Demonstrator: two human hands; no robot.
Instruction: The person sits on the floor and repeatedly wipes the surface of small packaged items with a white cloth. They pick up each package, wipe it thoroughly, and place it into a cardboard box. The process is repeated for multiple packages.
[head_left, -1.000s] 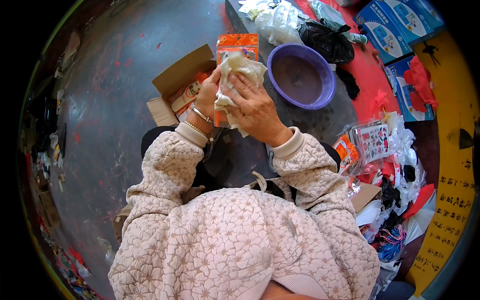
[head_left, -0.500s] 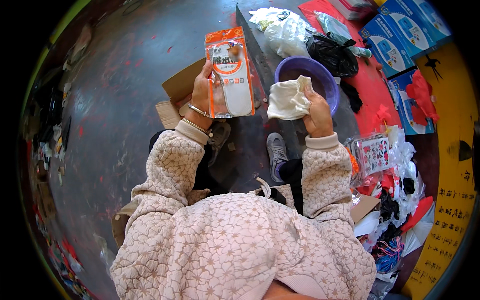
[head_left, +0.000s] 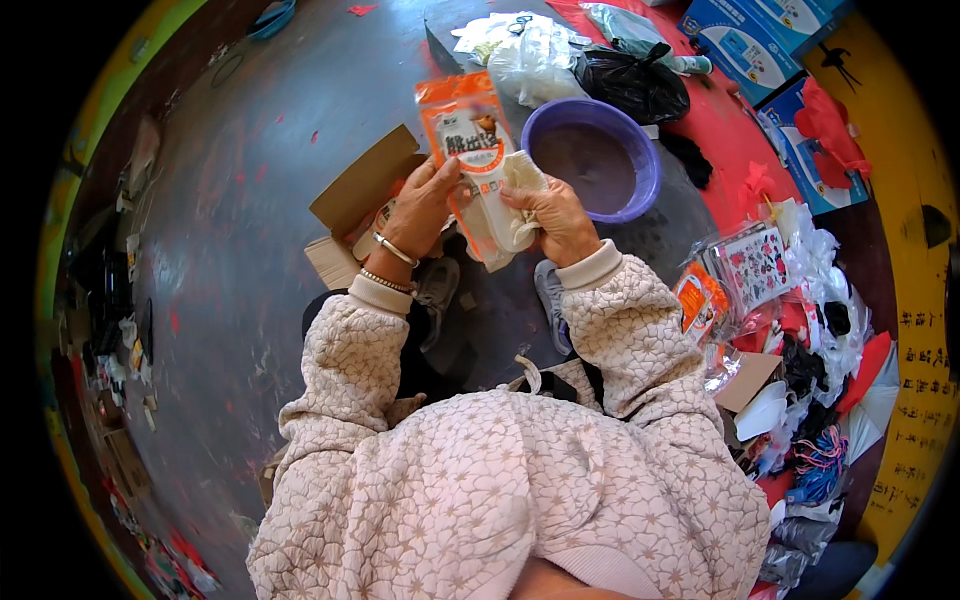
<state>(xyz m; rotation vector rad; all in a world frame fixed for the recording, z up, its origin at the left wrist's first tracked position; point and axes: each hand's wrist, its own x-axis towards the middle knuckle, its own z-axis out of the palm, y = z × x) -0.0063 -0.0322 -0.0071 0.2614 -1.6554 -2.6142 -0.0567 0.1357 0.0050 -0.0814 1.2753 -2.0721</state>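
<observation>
Orange-edged pouch (head_left: 478, 160), upper centre: left hand (head_left: 422, 208) pinches it, right hand (head_left: 562, 220) clutches cloth (head_left: 522, 176) back against it, wiping seemingly resumed.

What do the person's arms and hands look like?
Both sleeves are pale and puffy, patterned with brownish flowers, ending in plain cuffs. The left grip and right grip are bare hands without gloves. A silvery bangle and a beaded bracelet circle the left wrist.
</observation>
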